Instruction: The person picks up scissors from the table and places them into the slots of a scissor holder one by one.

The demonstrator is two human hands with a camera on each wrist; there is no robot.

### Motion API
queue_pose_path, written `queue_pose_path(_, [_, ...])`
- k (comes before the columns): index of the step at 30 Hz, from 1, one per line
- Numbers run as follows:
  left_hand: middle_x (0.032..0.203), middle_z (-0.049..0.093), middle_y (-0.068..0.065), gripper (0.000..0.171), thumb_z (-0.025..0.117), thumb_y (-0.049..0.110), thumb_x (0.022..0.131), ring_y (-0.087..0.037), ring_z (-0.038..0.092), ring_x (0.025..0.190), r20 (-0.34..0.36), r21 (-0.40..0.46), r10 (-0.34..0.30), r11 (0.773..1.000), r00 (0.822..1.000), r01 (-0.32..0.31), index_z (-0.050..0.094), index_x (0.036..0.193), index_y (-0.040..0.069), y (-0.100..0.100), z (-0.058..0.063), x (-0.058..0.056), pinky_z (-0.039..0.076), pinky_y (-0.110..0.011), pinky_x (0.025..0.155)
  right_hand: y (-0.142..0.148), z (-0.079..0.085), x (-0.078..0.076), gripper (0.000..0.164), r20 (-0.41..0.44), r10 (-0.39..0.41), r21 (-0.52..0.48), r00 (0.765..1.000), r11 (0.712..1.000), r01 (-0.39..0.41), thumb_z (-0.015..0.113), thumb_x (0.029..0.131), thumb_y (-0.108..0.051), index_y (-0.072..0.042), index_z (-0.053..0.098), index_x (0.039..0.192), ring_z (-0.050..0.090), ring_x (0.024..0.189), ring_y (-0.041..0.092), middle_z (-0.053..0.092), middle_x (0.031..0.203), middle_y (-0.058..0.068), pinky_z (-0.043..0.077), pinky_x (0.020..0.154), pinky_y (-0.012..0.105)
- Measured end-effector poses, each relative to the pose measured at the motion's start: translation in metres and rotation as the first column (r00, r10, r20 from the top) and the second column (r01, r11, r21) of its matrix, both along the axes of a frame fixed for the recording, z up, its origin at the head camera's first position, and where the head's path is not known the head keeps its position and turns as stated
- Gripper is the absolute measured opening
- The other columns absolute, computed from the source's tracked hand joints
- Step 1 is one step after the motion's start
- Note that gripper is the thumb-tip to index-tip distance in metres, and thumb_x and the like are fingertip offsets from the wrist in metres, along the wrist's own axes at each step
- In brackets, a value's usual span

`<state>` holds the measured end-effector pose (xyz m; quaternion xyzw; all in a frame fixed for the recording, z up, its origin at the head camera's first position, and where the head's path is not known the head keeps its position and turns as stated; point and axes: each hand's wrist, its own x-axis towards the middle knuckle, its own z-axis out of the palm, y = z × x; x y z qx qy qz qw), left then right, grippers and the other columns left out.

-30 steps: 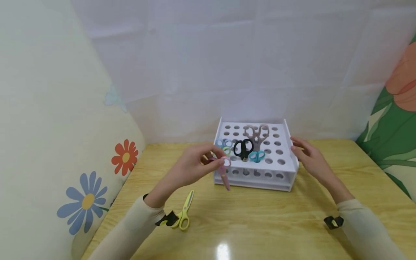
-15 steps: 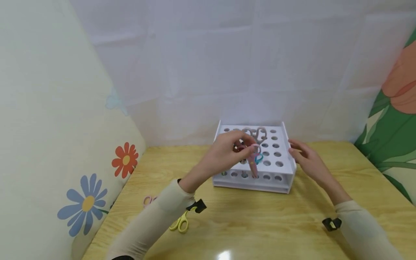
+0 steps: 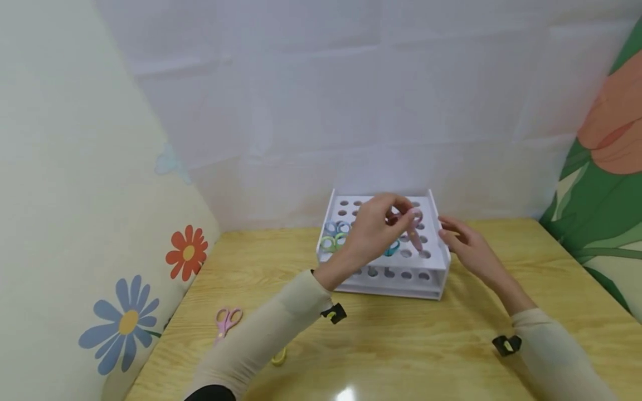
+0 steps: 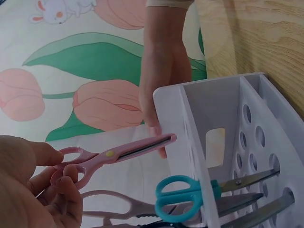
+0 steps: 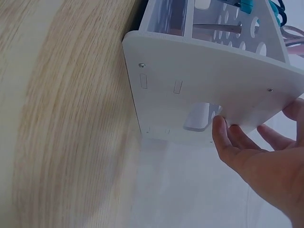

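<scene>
My left hand (image 3: 376,225) pinches the handle loops of pink scissors (image 4: 114,154); they are closed. The blades slant down toward the holes at the right of the white rack (image 3: 441,259), with the tips close over its top in the head view. Fingers of my right hand (image 3: 471,248) rest against the rack's right side panel, around a cut-out (image 5: 202,116) in the right wrist view. Teal-handled scissors (image 4: 180,197) stand blades down in a front hole. Beside them are larger greyish-pink scissors (image 4: 111,202) and black-handled scissors (image 4: 161,224), partly hidden.
Blue-handled scissors (image 3: 337,227) and green-handled scissors (image 3: 333,242) stand at the rack's left. Other pink scissors (image 3: 228,320) and yellow scissors (image 3: 279,356) lie on the wooden table (image 3: 381,345), partly behind my left sleeve. A white backdrop (image 3: 301,111) rises behind the rack.
My left hand has carried the pink scissors from the rack's front left across to its right side. My right hand stays at the side panel. The pink scissors on the table have come into sight.
</scene>
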<state>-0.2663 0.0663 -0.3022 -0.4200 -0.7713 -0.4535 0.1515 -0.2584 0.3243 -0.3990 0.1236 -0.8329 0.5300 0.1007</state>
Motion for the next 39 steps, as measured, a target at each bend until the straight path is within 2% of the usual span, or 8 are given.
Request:
queue_pose_path(6, [0.103, 0.065, -0.001, 0.014, 0.069, 0.013, 0.100, -0.003, 0.063, 0.077, -0.016, -0.018, -0.011, 1.000, 1.000, 0.011, 0.067, 0.111, 0.005, 0.012, -0.008, -0.003, 0.053, -0.017, 0.066, 0.001, -0.001, -0.001, 0.061, 0.007, -0.006, 0.013, 1.000, 1.000, 0.006, 0.049, 0.108, -0.040, -0.008, 0.035, 0.158, 0.051, 0.128, 0.044, 0.042, 0.150, 0.027, 0.053, 0.090, 0.028])
queue_pose_path(12, [0.099, 0.063, 0.004, 0.011, 0.068, 0.015, 0.100, -0.001, 0.059, 0.081, -0.059, -0.105, 0.020, 0.994, 0.998, -0.026, 0.069, 0.109, 0.008, 0.021, -0.014, -0.006, 0.050, -0.012, 0.071, 0.001, -0.002, -0.003, 0.061, 0.004, -0.008, 0.014, 1.000, 1.000, 0.007, 0.049, 0.108, -0.040, -0.008, 0.036, 0.158, 0.051, 0.128, 0.043, 0.043, 0.149, 0.026, 0.053, 0.090, 0.029])
queue_pose_path(17, [0.098, 0.065, 0.007, 0.013, 0.067, 0.019, 0.101, 0.000, 0.058, 0.079, -0.028, -0.167, 0.028, 0.985, 0.999, -0.033, 0.071, 0.110, 0.010, 0.027, -0.022, -0.008, 0.050, -0.013, 0.068, 0.001, -0.001, -0.002, 0.060, 0.002, -0.009, 0.011, 1.000, 1.000, 0.009, 0.049, 0.109, -0.039, -0.008, 0.035, 0.158, 0.050, 0.128, 0.044, 0.042, 0.150, 0.027, 0.053, 0.090, 0.029])
queue_pose_path(28, [0.099, 0.065, 0.008, 0.015, 0.069, 0.021, 0.099, 0.001, 0.058, 0.080, 0.020, -0.250, 0.054, 0.967, 0.998, -0.047, 0.072, 0.111, 0.013, 0.038, -0.040, -0.013, 0.048, -0.012, 0.069, 0.001, -0.001, -0.002, 0.059, -0.009, 0.002, -0.021, 1.000, 1.000, -0.002, 0.050, 0.109, -0.035, -0.006, 0.034, 0.158, 0.052, 0.127, 0.044, 0.042, 0.150, 0.029, 0.051, 0.085, 0.018])
queue_pose_path(34, [0.102, 0.064, 0.007, 0.017, 0.069, 0.021, 0.099, 0.001, 0.057, 0.083, 0.009, -0.303, 0.069, 0.951, 0.998, -0.063, 0.072, 0.114, 0.012, 0.043, -0.046, -0.015, 0.047, -0.010, 0.070, 0.001, -0.001, -0.003, 0.059, -0.017, 0.004, -0.033, 1.000, 0.999, -0.005, 0.051, 0.109, -0.034, -0.006, 0.035, 0.158, 0.053, 0.125, 0.044, 0.042, 0.149, 0.029, 0.051, 0.085, 0.018])
queue_pose_path(39, [0.104, 0.064, 0.007, 0.020, 0.070, 0.023, 0.099, 0.002, 0.056, 0.085, -0.047, -0.378, 0.097, 0.920, 0.994, -0.108, 0.071, 0.116, 0.014, 0.046, -0.047, -0.015, 0.045, -0.009, 0.069, 0.001, 0.000, -0.002, 0.059, -0.014, 0.005, -0.033, 1.000, 0.999, -0.006, 0.051, 0.109, -0.034, -0.007, 0.035, 0.158, 0.053, 0.125, 0.044, 0.042, 0.149, 0.029, 0.051, 0.085, 0.019])
